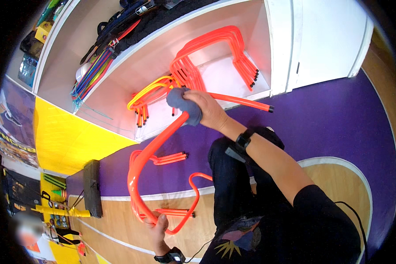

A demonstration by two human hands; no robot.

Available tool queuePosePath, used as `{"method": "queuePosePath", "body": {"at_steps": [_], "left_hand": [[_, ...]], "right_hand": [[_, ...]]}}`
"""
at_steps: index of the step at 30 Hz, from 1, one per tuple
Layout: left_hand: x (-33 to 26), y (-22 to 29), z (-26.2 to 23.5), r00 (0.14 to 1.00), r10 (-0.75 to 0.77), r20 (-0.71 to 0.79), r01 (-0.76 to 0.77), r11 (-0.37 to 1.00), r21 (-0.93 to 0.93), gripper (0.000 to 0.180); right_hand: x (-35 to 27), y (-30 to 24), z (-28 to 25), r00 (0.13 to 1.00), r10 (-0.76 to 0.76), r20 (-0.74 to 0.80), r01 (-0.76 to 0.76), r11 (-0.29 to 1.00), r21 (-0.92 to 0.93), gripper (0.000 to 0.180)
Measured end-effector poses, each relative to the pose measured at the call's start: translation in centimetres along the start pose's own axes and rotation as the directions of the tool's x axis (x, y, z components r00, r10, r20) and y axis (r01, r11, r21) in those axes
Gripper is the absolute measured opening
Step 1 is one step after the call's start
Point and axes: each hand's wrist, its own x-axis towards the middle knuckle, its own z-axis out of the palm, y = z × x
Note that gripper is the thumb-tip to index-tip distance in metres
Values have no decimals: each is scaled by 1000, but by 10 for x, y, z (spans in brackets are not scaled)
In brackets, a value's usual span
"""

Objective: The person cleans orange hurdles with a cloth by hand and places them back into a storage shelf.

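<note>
I am holding an orange tubular training hurdle (138,165) slantwise in front of me, one of its black-capped legs pointing right past the shelf. My left hand (159,225) is closed round the bent lower part of the tube. Higher up, my right hand (207,110) presses a blue-grey cloth (177,100) round the tube, fingers closed. The cloth hides that stretch of the hurdle. Beneath it on the floor lie more orange hurdles (169,158), partly covered by the held one.
Ahead, a white shelf unit (259,92) holds nested orange hurdles (224,37), smaller yellow and orange hurdles (152,90), and a bundle of coloured sticks (97,72) above. A dark block (92,189) stands at left on the purple-and-wood floor (334,119). Another person (44,237) is far left.
</note>
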Motion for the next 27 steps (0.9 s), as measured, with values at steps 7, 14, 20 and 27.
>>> {"method": "queuePosePath", "body": {"at_steps": [7,14,20,27], "left_hand": [[19,25,10,968,26,-249,-11,998,59,24],[67,38,6,926,92,-367,-10,975,221,24],[108,65,0,905,287,-314,-101,863,495,26],[122,142,6,921,326,-213,-259,922,289,25]], "right_hand": [[11,24,-6,974,188,130,-125,914,-386,27],[-8,14,-53,992,94,79,-12,717,-697,25],[-21,-14,-73,886,464,-13,-440,829,-345,30],[-51,-119,44,918,196,344,-253,959,130,52]]}}
